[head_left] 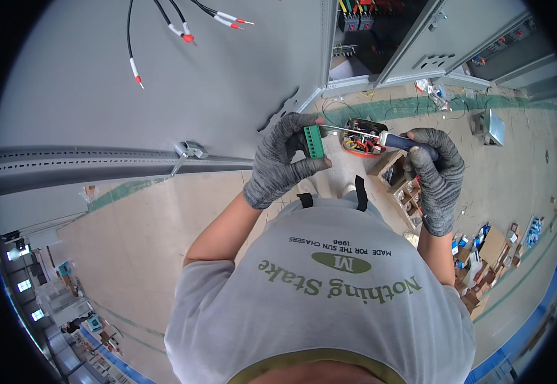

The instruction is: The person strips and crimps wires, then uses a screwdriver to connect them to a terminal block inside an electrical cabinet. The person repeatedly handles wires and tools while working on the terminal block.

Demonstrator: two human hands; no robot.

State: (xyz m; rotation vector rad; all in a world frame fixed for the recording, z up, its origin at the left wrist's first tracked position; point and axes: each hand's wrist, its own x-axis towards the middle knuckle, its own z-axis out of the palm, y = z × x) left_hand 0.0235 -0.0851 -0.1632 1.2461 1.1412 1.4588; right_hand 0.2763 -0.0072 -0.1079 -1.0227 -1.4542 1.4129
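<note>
Both my hands wear grey knit gloves with bare fingertips. My left hand (280, 157) pinches a small green terminal block (313, 141) between thumb and fingers, its row of openings facing left. In my right hand (437, 169) is a screwdriver (401, 140) with a dark blue and white handle, its thin metal shaft pointing left. The shaft reaches to the top end of the terminal block, near my left fingertips; whether the tip touches the block I cannot tell.
A grey cabinet panel (163, 83) fills the upper left, with black wires (189, 32) hanging over it. Beyond my hands stand a tool bag (363, 137) and a wooden compartment box (406, 192) on the floor. A metal box (488, 127) and cartons (493, 249) lie to the right.
</note>
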